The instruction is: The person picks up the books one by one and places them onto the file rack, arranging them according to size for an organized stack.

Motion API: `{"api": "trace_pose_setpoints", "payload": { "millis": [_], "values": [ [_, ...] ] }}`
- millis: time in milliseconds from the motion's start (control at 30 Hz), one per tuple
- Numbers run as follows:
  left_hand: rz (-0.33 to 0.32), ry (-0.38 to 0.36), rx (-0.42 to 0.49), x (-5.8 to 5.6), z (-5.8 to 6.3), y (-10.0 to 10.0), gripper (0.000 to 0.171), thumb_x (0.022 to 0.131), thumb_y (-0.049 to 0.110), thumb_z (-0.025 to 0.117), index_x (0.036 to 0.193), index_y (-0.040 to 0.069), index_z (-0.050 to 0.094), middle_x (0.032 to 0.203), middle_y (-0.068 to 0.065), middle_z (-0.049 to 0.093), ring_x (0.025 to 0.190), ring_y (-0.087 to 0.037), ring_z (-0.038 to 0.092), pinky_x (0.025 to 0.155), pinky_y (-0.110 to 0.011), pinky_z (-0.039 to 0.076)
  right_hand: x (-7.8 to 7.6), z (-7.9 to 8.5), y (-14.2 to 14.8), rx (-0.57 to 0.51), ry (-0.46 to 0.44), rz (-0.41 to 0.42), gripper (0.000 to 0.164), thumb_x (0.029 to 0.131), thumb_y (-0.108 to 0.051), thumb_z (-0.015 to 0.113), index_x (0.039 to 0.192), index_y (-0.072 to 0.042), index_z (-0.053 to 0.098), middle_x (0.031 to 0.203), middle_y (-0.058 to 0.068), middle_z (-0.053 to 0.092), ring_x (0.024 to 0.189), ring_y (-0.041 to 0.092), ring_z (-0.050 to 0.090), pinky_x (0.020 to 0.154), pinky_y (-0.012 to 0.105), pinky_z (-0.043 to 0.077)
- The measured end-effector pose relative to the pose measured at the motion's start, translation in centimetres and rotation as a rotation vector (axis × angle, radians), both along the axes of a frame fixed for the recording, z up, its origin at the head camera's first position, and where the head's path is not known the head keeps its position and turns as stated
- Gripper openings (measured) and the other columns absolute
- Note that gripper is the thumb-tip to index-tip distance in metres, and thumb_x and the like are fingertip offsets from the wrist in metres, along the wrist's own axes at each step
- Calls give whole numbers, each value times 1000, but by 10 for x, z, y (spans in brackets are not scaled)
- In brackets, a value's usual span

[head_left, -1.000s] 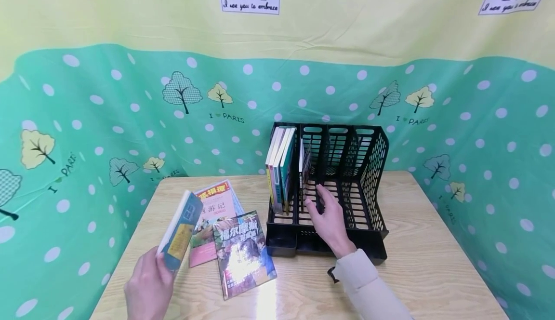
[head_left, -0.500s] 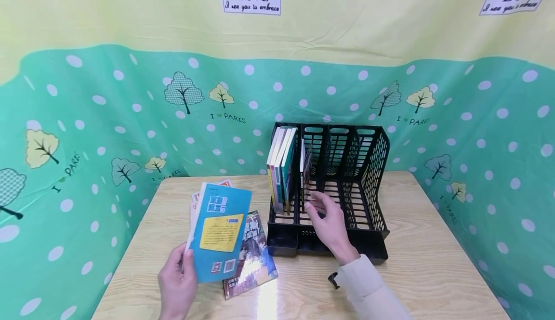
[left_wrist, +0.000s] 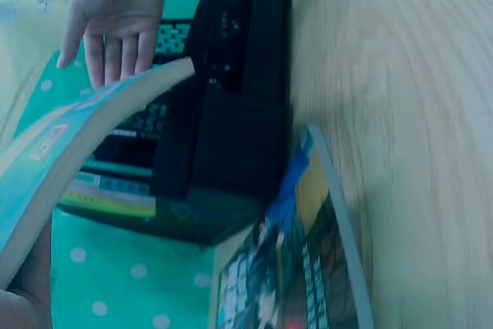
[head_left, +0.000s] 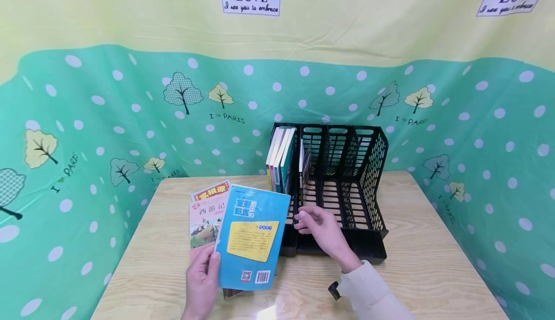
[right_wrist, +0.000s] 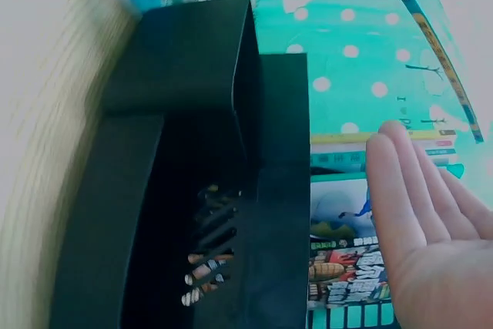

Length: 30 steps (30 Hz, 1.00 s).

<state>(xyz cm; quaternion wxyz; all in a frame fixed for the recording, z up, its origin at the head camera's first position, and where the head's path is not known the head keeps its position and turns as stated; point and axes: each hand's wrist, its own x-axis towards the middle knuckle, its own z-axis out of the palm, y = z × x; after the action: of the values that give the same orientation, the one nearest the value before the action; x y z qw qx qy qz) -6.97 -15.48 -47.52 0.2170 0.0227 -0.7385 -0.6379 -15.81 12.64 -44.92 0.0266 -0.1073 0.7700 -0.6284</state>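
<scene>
My left hand [head_left: 201, 281] grips the left edge of a blue paperback book [head_left: 253, 238], thumb over its cover, which has a yellow panel and a barcode. The book is held up above the table, overlapping the front left corner of a black file rack [head_left: 347, 245]. Just right of the book, my right hand [head_left: 323, 233] hovers over the rack's front with nothing in it. Its fingers [right_wrist: 390, 182] look nearly straight in the right wrist view. Below the blue book lies a glossy comic-style book [left_wrist: 285, 267], mostly hidden in the head view.
Several books [head_left: 279, 158] stand upright in the rack's leftmost slot, and a thin dark book [head_left: 302, 166] in the slot beside them. A pink book [head_left: 204, 216] lies on the table [head_left: 147, 243] at left, over another. A polka-dot cloth [head_left: 243, 151] surrounds the table.
My left hand has carried the blue book to the right, turning its broad cover toward the head camera. My right hand has shifted slightly left and toward me.
</scene>
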Motion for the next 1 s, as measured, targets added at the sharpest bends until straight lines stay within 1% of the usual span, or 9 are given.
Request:
{"api": "trace_pose_setpoints", "payload": {
  "millis": [133,233,300,367,433,633,767,900,1000],
  "values": [
    [-51,-33,37,0,0,6,20,99,1,47,109,-4,64,98,-1,67,76,-10,65,57,-27,56,2,1,1,-106,-65,137,43,100,-35,50,129,-4,52,115,16,64,94,29,67,77,40,58],
    [-96,-50,63,1,1,10,21,100,2,46,111,-5,62,93,-3,68,73,-12,65,56,-28,56,3,2,1,-176,-108,246,42,102,-30,46,132,-1,49,115,19,62,94,35,66,76,46,57],
    [-126,-51,79,1,2,14,22,100,3,45,110,-6,62,90,-4,68,71,-12,64,55,-30,56,4,2,2,-197,-124,286,44,102,-30,45,133,1,48,114,20,63,93,34,66,76,47,57],
    [-155,-42,93,1,3,17,21,100,4,45,109,-6,62,88,-5,68,70,-12,64,54,-30,56,5,3,2,-208,-138,295,46,102,-32,45,132,2,48,114,20,63,92,33,67,75,47,57],
    [-178,-31,103,0,2,20,21,100,4,45,109,-7,62,88,-5,67,69,-13,64,53,-31,55,6,3,3,-215,-149,279,47,101,-34,46,131,2,49,113,19,65,90,30,68,73,47,58],
    [-196,-40,114,-1,-2,23,21,100,5,46,109,-6,62,87,-6,67,68,-14,65,52,-32,55,8,4,5,-235,-146,281,43,99,-29,52,130,0,50,109,19,67,87,32,69,71,47,58],
    [-194,-73,102,-1,-4,22,22,101,8,46,111,-5,62,89,-7,68,70,-15,66,54,-33,56,8,5,7,-257,-146,322,40,97,-22,56,129,1,50,105,19,68,87,34,69,69,48,58],
    [-196,-96,83,-1,-6,21,25,101,8,45,116,-5,61,94,-6,69,74,-13,66,57,-32,57,9,6,8,-266,-134,399,36,97,-16,56,128,2,52,107,20,68,89,36,69,69,49,57],
    [-203,-103,80,-1,-7,20,26,102,9,44,117,-5,61,94,-5,70,74,-13,66,57,-31,57,9,8,9,-257,-131,426,34,98,-16,55,128,1,53,109,21,68,90,38,68,69,49,57]
  ]
}}
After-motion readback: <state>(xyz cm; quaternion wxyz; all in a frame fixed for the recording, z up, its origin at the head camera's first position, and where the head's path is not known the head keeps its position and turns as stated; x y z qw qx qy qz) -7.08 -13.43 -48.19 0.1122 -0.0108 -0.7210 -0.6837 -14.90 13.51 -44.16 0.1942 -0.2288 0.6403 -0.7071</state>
